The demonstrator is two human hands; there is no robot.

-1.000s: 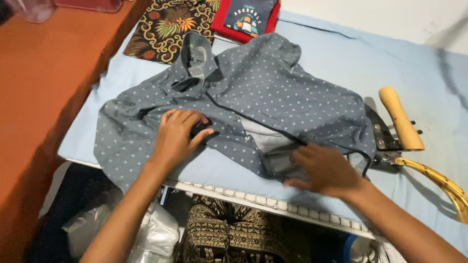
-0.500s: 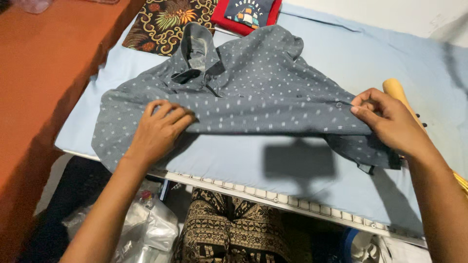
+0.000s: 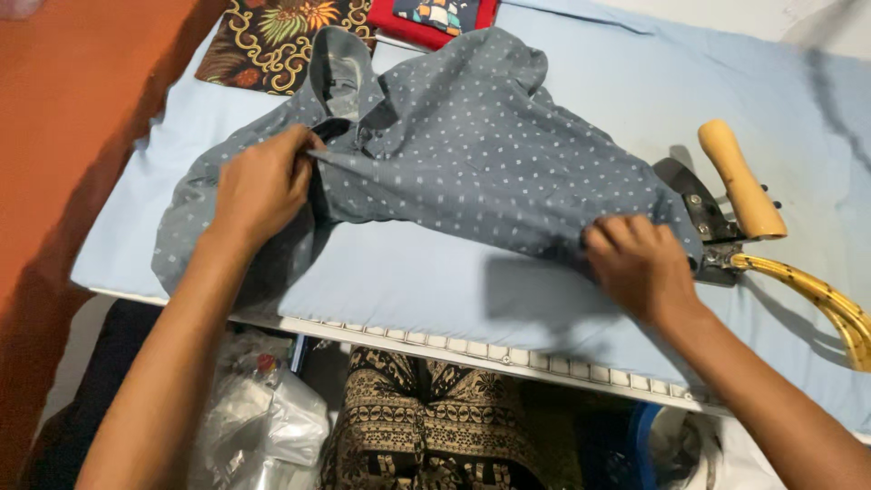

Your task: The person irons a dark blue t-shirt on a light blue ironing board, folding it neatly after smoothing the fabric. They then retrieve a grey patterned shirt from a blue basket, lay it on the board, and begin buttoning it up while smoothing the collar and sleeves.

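- My left hand [image 3: 263, 186] pinches the grey white-dotted cotton shirt [image 3: 472, 154] near its collar.
- My right hand [image 3: 640, 263] grips its hem, just beside the wooden-handled iron [image 3: 739, 191].
- The shirt lies spread on the pale-blue padded table [image 3: 408, 281].

The shirt [image 3: 472, 154] lies spread across the padded counter [image 3: 617, 82], its collar toward the far edge; the left hand [image 3: 263, 186] rests on the shirt just below the collar, and the right hand [image 3: 640, 263] on its hem at the right; the iron [image 3: 726, 209] sits on the counter just right of that hem; two folded cloths [image 3: 272, 41] lie behind the collar at the far edge; a plastic bag [image 3: 263, 422] lies below the counter's near edge.
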